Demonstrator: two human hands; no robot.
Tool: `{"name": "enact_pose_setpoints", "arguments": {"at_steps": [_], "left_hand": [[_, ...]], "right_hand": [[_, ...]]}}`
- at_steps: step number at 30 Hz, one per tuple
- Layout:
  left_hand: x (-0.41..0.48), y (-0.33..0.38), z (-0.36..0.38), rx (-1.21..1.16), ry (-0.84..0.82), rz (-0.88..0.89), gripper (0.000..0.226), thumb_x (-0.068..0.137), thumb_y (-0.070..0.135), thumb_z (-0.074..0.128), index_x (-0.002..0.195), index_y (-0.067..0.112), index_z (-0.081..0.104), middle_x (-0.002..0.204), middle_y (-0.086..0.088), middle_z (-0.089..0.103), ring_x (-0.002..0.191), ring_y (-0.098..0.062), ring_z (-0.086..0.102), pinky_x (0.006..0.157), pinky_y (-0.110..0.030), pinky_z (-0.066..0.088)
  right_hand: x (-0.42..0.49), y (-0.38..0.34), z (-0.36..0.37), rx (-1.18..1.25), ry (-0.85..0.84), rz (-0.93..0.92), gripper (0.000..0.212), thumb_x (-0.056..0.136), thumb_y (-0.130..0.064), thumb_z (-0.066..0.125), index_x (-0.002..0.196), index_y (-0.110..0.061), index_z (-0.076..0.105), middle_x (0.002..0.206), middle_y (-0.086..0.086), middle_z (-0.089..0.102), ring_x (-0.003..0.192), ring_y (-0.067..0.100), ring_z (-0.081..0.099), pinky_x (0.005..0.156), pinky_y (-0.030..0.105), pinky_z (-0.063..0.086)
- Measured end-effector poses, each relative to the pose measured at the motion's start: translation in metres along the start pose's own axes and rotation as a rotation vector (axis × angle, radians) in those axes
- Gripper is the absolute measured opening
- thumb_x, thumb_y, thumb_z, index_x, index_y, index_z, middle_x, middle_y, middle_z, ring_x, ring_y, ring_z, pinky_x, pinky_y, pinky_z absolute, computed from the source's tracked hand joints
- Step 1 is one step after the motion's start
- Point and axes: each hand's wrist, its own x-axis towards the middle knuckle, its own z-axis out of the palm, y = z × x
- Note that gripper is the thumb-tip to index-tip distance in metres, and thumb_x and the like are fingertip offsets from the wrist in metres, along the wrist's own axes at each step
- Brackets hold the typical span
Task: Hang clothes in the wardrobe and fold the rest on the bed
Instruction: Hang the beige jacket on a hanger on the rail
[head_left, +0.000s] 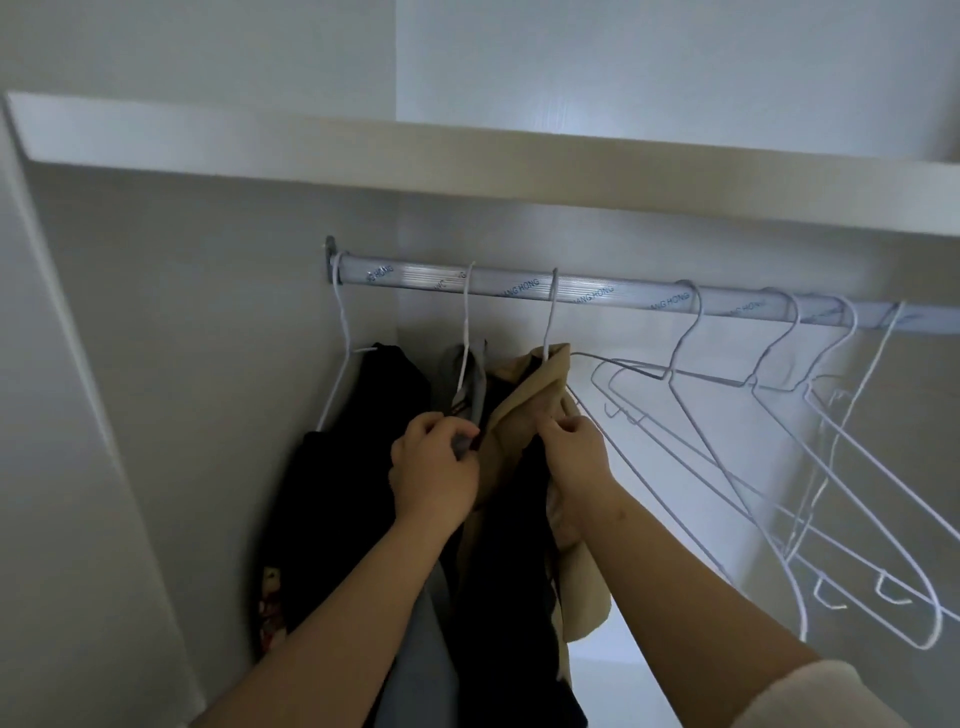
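A tan garment with a dark lining hangs from a white wire hanger on the wardrobe rail. My right hand pinches its right front edge near the collar. My left hand grips the left side, where the tan cloth meets a grey garment on the neighbouring hanger. A black garment hangs furthest left, with a patterned piece at its bottom.
Several bare white wire hangers hang tilted along the rail's right part. A white shelf runs just above the rail. The wardrobe's left wall stands close to the black garment.
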Motion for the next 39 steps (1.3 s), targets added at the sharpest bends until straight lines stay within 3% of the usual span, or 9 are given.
{"name": "enact_pose_setpoints", "arguments": {"at_steps": [3, 6, 9, 12, 16, 20, 27, 30, 39], "left_hand": [[-0.026, 0.011, -0.006, 0.059, 0.034, -0.021, 0.019, 0.087, 0.024, 0.056, 0.105, 0.031, 0.061, 0.131, 0.005, 0.043, 0.126, -0.022, 0.032, 0.101, -0.039, 0.031], [-0.059, 0.023, -0.006, 0.052, 0.047, 0.011, 0.015, 0.088, 0.025, 0.056, 0.101, 0.031, 0.061, 0.123, 0.007, 0.050, 0.121, -0.021, 0.039, 0.101, -0.038, 0.033], [-0.097, 0.029, -0.001, -0.097, 0.050, 0.050, 0.013, 0.089, 0.019, 0.056, 0.092, 0.032, 0.060, 0.098, 0.014, 0.055, 0.101, -0.012, 0.053, 0.092, -0.030, 0.043], [-0.142, 0.031, 0.010, -0.274, -0.041, -0.042, 0.021, 0.091, 0.019, 0.054, 0.083, 0.038, 0.057, 0.088, 0.022, 0.058, 0.086, 0.002, 0.055, 0.079, -0.014, 0.042], [-0.211, 0.020, 0.034, -0.383, -0.202, -0.219, 0.022, 0.091, 0.015, 0.055, 0.079, 0.033, 0.060, 0.085, 0.013, 0.062, 0.085, -0.007, 0.058, 0.077, -0.020, 0.046], [-0.273, 0.010, 0.048, -0.394, -0.396, -0.452, 0.015, 0.090, 0.013, 0.055, 0.086, 0.025, 0.064, 0.086, 0.005, 0.065, 0.078, -0.009, 0.061, 0.060, -0.017, 0.044], [-0.370, -0.003, 0.048, -0.403, -0.673, -0.584, 0.018, 0.090, 0.006, 0.054, 0.080, 0.019, 0.061, 0.076, -0.001, 0.061, 0.064, -0.012, 0.055, 0.058, -0.022, 0.040], [-0.412, -0.014, 0.043, -0.406, -0.846, -0.640, 0.020, 0.089, 0.003, 0.054, 0.076, 0.016, 0.059, 0.073, -0.004, 0.056, 0.059, -0.014, 0.049, 0.054, -0.024, 0.032], [-0.607, 0.018, 0.021, -0.200, -1.335, -0.339, 0.009, 0.091, 0.021, 0.055, 0.086, 0.021, 0.063, 0.085, 0.003, 0.065, 0.072, -0.009, 0.060, 0.065, -0.024, 0.045]], "right_hand": [[-0.022, 0.005, -0.017, 0.010, -0.048, -0.045, 0.007, 0.090, -0.025, 0.052, 0.094, -0.019, 0.053, 0.075, -0.005, 0.051, 0.062, 0.006, 0.050, 0.052, 0.030, 0.046], [-0.049, 0.015, -0.034, 0.048, -0.110, -0.084, 0.023, 0.089, -0.024, 0.055, 0.111, -0.022, 0.048, 0.085, -0.010, 0.053, 0.074, 0.004, 0.051, 0.056, 0.018, 0.038], [-0.081, 0.032, -0.055, 0.108, -0.126, -0.051, 0.014, 0.088, -0.022, 0.056, 0.101, -0.022, 0.053, 0.087, -0.009, 0.056, 0.075, 0.003, 0.054, 0.052, 0.012, 0.040], [-0.117, 0.059, -0.084, 0.171, -0.097, 0.041, 0.010, 0.087, -0.017, 0.054, 0.084, -0.026, 0.054, 0.083, -0.006, 0.058, 0.073, 0.006, 0.055, 0.054, 0.016, 0.040], [-0.168, 0.112, -0.115, 0.203, -0.075, 0.249, 0.008, 0.089, -0.014, 0.052, 0.086, -0.020, 0.055, 0.090, 0.000, 0.060, 0.076, 0.013, 0.056, 0.060, 0.023, 0.043], [-0.229, 0.157, -0.142, 0.241, -0.044, 0.453, 0.009, 0.089, -0.012, 0.052, 0.083, -0.016, 0.056, 0.082, 0.002, 0.061, 0.070, 0.015, 0.056, 0.059, 0.023, 0.045], [-0.348, 0.230, -0.176, 0.381, 0.193, 0.666, 0.009, 0.087, -0.007, 0.052, 0.078, -0.009, 0.052, 0.069, 0.005, 0.055, 0.060, 0.018, 0.044, 0.054, 0.022, 0.031], [-0.410, 0.253, -0.178, 0.422, 0.318, 0.747, 0.010, 0.088, -0.010, 0.053, 0.079, -0.013, 0.056, 0.068, 0.002, 0.059, 0.054, 0.017, 0.049, 0.053, 0.021, 0.034], [-0.628, 0.297, -0.226, 0.611, 0.747, 0.912, 0.010, 0.092, -0.014, 0.050, 0.083, -0.013, 0.056, 0.070, 0.003, 0.061, 0.055, 0.016, 0.054, 0.053, 0.022, 0.040]]}}
